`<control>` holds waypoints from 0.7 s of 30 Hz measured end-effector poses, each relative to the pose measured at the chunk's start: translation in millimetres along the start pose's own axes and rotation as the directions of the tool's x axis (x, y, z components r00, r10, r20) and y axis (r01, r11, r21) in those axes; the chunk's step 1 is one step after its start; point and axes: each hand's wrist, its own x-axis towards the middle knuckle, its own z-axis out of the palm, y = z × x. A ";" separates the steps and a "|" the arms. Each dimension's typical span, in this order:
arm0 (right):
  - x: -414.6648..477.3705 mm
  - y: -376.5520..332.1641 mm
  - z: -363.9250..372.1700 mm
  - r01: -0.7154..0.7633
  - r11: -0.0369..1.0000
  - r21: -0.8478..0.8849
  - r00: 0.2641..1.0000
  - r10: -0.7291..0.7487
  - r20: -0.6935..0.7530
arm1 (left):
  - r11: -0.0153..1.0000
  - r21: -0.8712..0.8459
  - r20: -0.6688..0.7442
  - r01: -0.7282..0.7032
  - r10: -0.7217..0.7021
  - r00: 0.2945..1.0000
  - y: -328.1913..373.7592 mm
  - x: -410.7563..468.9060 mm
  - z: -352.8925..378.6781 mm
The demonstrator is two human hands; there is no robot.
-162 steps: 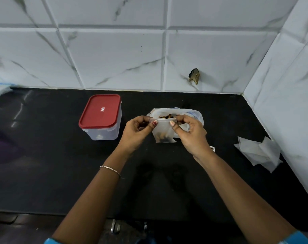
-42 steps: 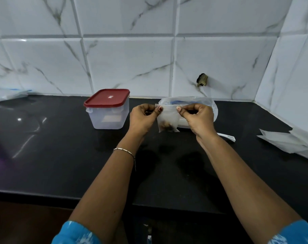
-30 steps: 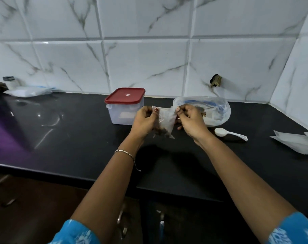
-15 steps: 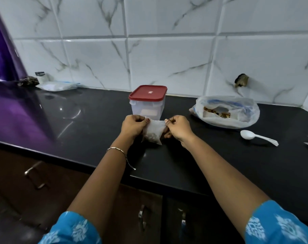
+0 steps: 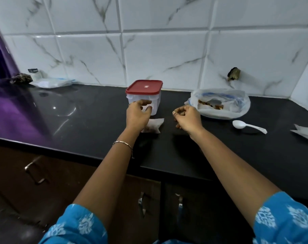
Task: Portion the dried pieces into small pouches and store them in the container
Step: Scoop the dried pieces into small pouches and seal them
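Pouch (image 5: 154, 126) lies beneath left hand (image 5: 137, 115), apart from right hand (image 5: 188, 118); both hands relaxed, empty

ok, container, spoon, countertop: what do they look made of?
Container: frosted see-through walls, opaque red lid, so likely plastic. Spoon: thin, uniform white, probably plastic. Countertop: black, glossy, mirror-like reflections, looks like polished stone, maybe granite.

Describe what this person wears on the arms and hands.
The left sleeve and right sleeve are bright blue with white flower-like prints. A thin metal bracelet circles the left wrist. The left hand has what looks like a ring and a red-painted nail; the right hand shows no jewellery.
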 end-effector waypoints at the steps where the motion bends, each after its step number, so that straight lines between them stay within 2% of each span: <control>1: -3.7 0.9 -8.8 0.009 1.000 -0.008 1.000 -0.010 -0.021 | 0.999 -0.011 0.016 -0.030 0.031 0.999 7.3 -2.4 4.0; 7: -26.2 19.0 -77.8 0.031 0.993 -0.112 0.981 -0.052 -0.184 | 0.973 -0.178 0.155 -0.147 0.175 0.972 60.9 -27.7 50.0; 11: -43.7 39.4 -142.0 -0.003 0.963 -0.268 0.937 -0.091 -0.338 | 0.952 -0.241 0.245 -0.188 0.247 0.937 95.8 -49.5 101.5; 14: -57.9 59.7 -191.2 -0.020 0.897 -0.441 0.886 -0.189 -0.424 | 0.934 -0.286 0.316 -0.215 0.304 0.899 120.3 -70.1 147.9; 17: -69.0 83.5 -240.3 -0.092 0.786 -0.611 0.814 -0.294 -0.501 | 0.926 -0.297 0.397 -0.232 0.341 0.852 143.8 -91.5 192.6; 21: -80.9 115.4 -298.8 -0.225 0.697 -0.681 0.750 -0.322 -0.578 | 0.903 -0.309 0.461 -0.298 0.417 0.783 168.5 -115.8 242.7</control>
